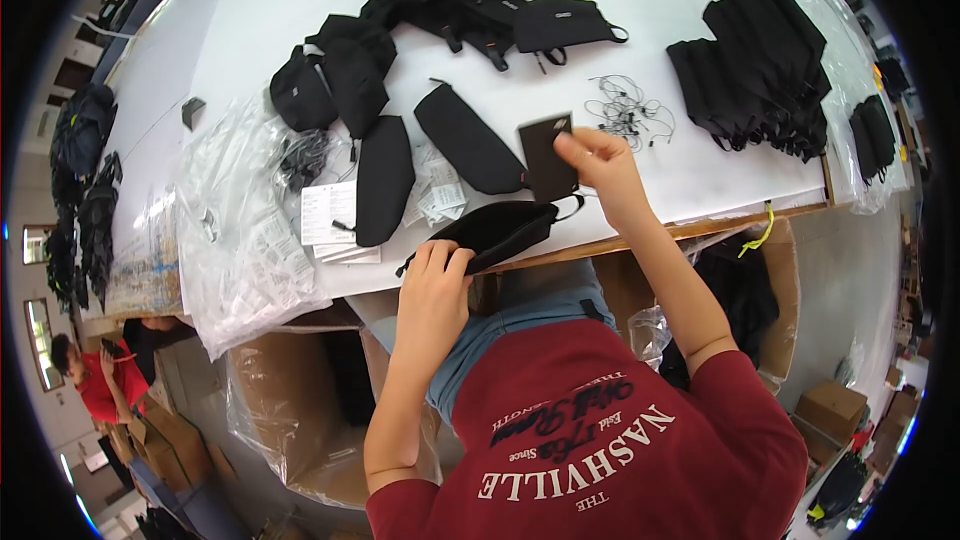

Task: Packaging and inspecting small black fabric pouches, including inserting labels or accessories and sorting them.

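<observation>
The left hand (437, 275) grips a black pouch (497, 231) at the white table (700, 180) edge. At one o'clock from it, the right hand (598, 162) pinches a black card (547, 158).

Pouch (497, 230) under left hand (436, 285): matt black woven cloth, same as the other pouches (385, 178) on the smooth matt white table (250, 10). Card (547, 158) in right hand (598, 162): dark, flat, matt, looks like paper stock. Bags (235, 230) at left: clear glossy crinkled plastic film; boxes (310, 410) below: brown cardboard.
</observation>
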Available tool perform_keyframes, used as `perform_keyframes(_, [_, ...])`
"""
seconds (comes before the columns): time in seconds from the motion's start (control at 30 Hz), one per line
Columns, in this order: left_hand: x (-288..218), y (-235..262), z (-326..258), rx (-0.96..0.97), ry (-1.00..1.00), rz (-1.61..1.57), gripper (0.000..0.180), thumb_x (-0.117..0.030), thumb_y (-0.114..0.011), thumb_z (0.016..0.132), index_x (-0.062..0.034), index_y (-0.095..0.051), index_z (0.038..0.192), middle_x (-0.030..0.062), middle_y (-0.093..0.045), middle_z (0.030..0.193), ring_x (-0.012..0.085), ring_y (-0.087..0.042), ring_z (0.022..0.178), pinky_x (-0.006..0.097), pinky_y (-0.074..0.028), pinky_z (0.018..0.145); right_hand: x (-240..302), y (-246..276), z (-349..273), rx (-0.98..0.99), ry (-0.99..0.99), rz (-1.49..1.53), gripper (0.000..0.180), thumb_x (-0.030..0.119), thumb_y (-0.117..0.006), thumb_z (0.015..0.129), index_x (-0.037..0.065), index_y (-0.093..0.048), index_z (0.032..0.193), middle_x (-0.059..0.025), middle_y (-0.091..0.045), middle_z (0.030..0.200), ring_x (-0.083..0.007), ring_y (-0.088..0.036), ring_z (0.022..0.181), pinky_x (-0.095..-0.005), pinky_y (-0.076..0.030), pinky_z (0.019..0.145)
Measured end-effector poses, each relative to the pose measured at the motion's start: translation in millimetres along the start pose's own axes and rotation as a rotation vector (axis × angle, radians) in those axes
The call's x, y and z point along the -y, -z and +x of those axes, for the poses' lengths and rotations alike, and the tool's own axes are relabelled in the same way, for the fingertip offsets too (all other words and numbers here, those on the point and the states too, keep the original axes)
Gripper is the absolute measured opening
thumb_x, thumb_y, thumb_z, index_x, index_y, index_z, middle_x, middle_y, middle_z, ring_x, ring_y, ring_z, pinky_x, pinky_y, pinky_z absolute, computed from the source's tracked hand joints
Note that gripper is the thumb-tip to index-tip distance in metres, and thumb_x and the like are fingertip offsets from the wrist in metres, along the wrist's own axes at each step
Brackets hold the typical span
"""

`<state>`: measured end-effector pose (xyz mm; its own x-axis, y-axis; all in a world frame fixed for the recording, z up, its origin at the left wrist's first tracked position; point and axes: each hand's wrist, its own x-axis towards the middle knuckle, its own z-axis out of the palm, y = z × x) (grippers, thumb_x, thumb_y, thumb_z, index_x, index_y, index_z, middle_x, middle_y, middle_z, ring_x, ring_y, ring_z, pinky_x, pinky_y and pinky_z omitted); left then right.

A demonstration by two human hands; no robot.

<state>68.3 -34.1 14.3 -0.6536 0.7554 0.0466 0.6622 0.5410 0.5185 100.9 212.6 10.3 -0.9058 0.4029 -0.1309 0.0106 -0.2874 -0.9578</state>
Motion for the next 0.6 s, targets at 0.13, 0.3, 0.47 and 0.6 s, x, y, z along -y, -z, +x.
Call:
perform_keyframes(0.13, [1,-7,-4,-0.105,-0.027,0.008,0.033,-0.003,-0.069,0.073,-0.0004,-0.055,0.102,0.0145,-0.049,0.115,0.0353,-0.050,0.104,0.040,-0.044,0.086,-4,-34,-16,0.277,0.282,-0.365,0.017,0.007,-0.072,0.077,0.003,-0.071,0.093,-0.0012,-0.059,0.075,-0.0032,-0.046,0.060,-0.0211,-0.035,0.052])
perform_keyframes(0.3, [12,-27,3,-0.450,-0.033,-0.273,0.062,-0.003,-0.074,0.070,-0.0036,-0.041,0.123,0.0203,-0.040,0.131,0.0394,-0.047,0.113,0.043,-0.041,0.094,-28,-48,-17,0.309,0.459,-0.686,0.018,0.014,-0.073,0.076,0.013,-0.074,0.094,-0.0003,-0.054,0.071,-0.0097,-0.048,0.055,-0.0235,-0.037,0.050])
perform_keyframes(0.47, [14,-28,5,-0.405,-0.208,-0.157,0.045,-0.002,-0.070,0.073,-0.0038,-0.052,0.114,0.0132,-0.059,0.107,0.0320,-0.054,0.103,0.040,-0.043,0.088,-41,-34,-19,0.388,0.500,-0.969,0.017,0.026,-0.072,0.077,0.016,-0.074,0.090,-0.0008,-0.055,0.072,-0.0151,-0.053,0.056,-0.0265,-0.041,0.051])
perform_keyframes(0.6, [17,-32,3,-0.297,-0.202,-0.155,0.025,-0.001,-0.063,0.077,-0.0036,-0.057,0.101,0.0090,-0.058,0.089,0.0271,-0.056,0.084,0.037,-0.044,0.077,-43,-30,-18,0.421,0.623,-1.076,0.026,0.035,-0.072,0.075,0.014,-0.070,0.089,-0.0014,-0.057,0.075,-0.0199,-0.057,0.058,-0.0293,-0.044,0.052])
